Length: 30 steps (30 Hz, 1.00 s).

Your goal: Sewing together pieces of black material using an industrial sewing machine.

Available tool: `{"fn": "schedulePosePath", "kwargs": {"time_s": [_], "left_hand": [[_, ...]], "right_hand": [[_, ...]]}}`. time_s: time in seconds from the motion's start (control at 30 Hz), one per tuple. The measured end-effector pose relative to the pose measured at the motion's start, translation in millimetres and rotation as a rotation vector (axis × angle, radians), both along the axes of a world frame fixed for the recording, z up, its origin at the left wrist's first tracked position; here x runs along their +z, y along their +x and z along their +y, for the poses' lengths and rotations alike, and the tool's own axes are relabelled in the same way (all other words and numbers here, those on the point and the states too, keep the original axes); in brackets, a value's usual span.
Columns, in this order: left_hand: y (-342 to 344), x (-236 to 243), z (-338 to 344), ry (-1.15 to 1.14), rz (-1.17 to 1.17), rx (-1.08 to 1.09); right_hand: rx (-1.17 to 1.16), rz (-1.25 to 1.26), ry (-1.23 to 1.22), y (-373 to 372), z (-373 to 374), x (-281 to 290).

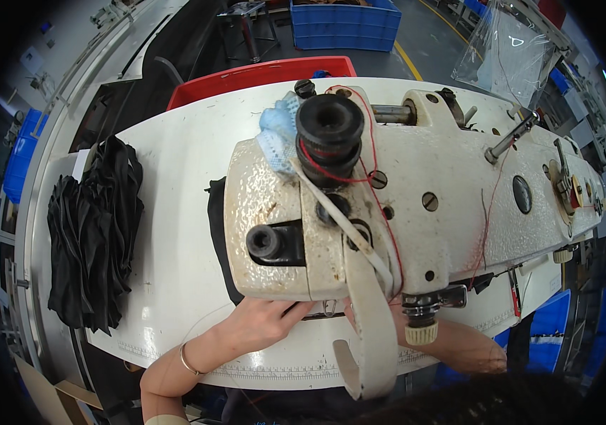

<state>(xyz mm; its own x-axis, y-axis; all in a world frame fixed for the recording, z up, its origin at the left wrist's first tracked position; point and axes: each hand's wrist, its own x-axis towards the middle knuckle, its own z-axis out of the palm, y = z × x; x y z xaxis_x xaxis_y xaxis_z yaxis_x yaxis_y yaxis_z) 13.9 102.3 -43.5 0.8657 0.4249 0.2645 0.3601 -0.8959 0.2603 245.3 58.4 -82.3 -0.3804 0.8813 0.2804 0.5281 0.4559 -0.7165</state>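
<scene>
Left hand (264, 324) is lying half-curled at seven o'clock, fingertips hiding under the machine (459, 191); the right hand (350, 310), mostly hidden, is resting at five. What either is gripping, I cannot tell. Black cloth (218, 234) is showing from under the machine at nine, seemingly partway through sewing. Farther out at nine, a black pile (97, 237) is lying, whether done or waiting being unclear.

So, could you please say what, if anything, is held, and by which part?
It cannot be told: the white metal sewing machine hides the fingers' ends on the left hand and most of the right hand.
</scene>
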Motion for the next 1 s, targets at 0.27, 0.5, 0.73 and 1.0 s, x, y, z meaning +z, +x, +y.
{"fn": "schedulePosePath", "kwargs": {"time_s": [0.27, 0.5, 0.73, 1.0], "left_hand": [[0, 2, 0, 0.001, -0.008, 0.007], [22, 55, 20, -0.369, -0.146, 0.311], [7, -15, 29, 0.160, -0.050, 0.119], [12, -16, 30, 0.085, -0.172, 0.103]], "right_hand": [[0.064, -0.005, -0.248, -2, -5, -7], [0.016, -0.128, -0.084, 3, 7, -20], [0.036, -0.508, 0.612, 2, 14, -7], [-0.086, -0.342, 0.491, -7, 17, 21]]}}
